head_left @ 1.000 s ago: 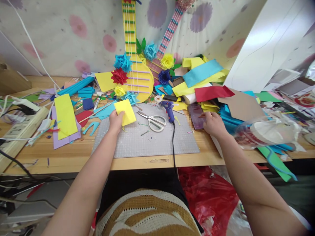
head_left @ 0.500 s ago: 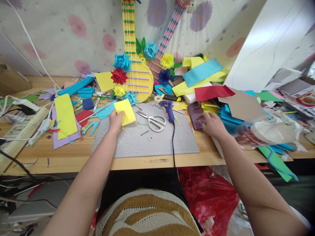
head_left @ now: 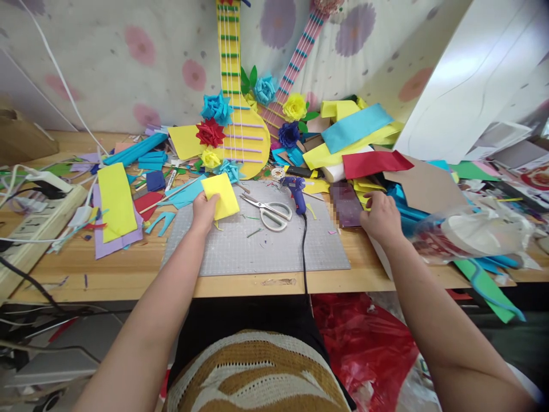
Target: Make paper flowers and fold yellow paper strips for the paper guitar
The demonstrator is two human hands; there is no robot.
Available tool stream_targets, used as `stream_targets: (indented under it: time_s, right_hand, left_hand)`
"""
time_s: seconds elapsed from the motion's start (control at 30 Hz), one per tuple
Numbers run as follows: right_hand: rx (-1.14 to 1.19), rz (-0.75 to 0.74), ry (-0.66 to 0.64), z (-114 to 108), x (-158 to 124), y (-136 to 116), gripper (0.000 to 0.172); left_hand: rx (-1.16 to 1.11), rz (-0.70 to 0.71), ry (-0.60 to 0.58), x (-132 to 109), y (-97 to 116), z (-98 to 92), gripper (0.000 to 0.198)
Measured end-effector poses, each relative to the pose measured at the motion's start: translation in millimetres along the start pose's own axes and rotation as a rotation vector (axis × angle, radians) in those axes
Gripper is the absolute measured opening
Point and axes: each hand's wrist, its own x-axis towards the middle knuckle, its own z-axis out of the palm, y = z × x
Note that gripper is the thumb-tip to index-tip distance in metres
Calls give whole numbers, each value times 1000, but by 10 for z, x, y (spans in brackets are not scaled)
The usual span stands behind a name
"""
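Observation:
My left hand (head_left: pixel 205 210) pinches a yellow square of paper (head_left: pixel 223 195) between thumb and fingers, above the left part of the grey cutting mat (head_left: pixel 240 252). My right hand (head_left: pixel 381 216) is at the right edge of a dark flat rectangle that looks like a phone (head_left: pixel 349 200), part of which is blurred into blocks. Its fingers are loosely bent and a little apart, with nothing seen in them. Between my hands, scissors (head_left: pixel 274 216) with white handles lie partly spread on the mat, beside a purple glue gun (head_left: pixel 295 191).
Yellow (head_left: pixel 242 137) and pink (head_left: pixel 295 66) paper guitars with paper flowers lean at the back. Coloured paper (head_left: pixel 358 127) and brown cardboard (head_left: pixel 429 186) pile up at right, near a clear plastic bag (head_left: pixel 476 229). At left lie a yellow strip (head_left: pixel 116 200) and a power strip (head_left: pixel 38 229). The glue gun's cord (head_left: pixel 304 252) crosses the table edge.
My right hand has drawn back to the right, from over the phone-like rectangle to its right edge. My left hand still holds the yellow paper. The whole view has shifted slightly.

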Motion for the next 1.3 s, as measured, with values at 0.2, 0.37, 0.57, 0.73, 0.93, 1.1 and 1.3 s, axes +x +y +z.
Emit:
stream_targets:
  time_s: [0.2, 0.37, 0.57, 0.73, 0.93, 1.1, 1.3]
  right_hand:
    - [134, -73, -43, 48, -115, -538, 20]
    - [301, -81, 20, -14, -250, -967, 21]
    - [722, -102, 57, -273, -218, -1545, 17]
    - [1099, 50, -425, -118, -24, -2123, 31]
    - [1318, 232, -697, 249, 86, -2509, 42]
    - [1221, 181, -625, 309, 76, -2486, 34]
    - [1153, 47, -587, 302, -30, -2266, 30]
  left_hand:
    - [9, -35, -69, -104, 4, -32, 23]
    - [7, -70, -258, -234, 3, -64, 34]
    - [-49, -91, -403, -298, 49, -60, 47]
    - [-43, -101, -450, -329, 55, -60, 49]
    - [13, -141, -494, -389, 69, -31, 45]
    - [24, -146, -503, -372, 47, -15, 43]
    - [56, -161, -509, -365, 19, -6, 38]
